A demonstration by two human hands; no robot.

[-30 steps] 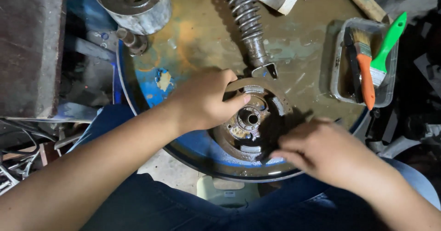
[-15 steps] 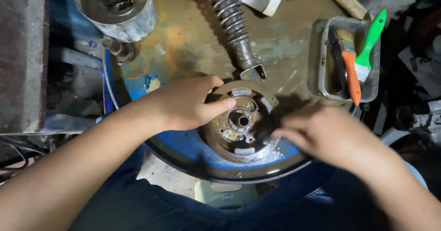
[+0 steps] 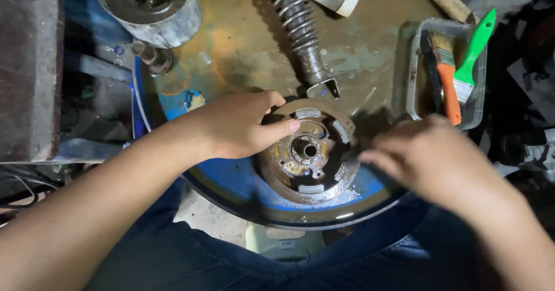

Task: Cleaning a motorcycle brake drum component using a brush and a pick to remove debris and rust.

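A rusty round metal disc (image 3: 312, 181) with a central hub lies flat on the near part of a round drum top (image 3: 243, 48) that is brown with a blue rim. My left hand (image 3: 237, 126) rests on the disc's left rim, its thumb laid over the top face and its fingers curled around the far edge. My right hand (image 3: 433, 158) is just right of the disc, blurred, with its fingertips close to the right rim and nothing visible in it.
A coil-spring shock absorber (image 3: 295, 19) lies from the far edge down to the disc. A clear tray (image 3: 413, 65) at right holds an orange-handled brush (image 3: 448, 88) and a green-handled brush (image 3: 474, 48). A metal cylinder (image 3: 150, 4) stands far left, above a small bolt (image 3: 153, 56).
My right hand has drawn back from the disc's near right part to just off its right rim. My left hand stays on the left rim. The view has shifted slightly.
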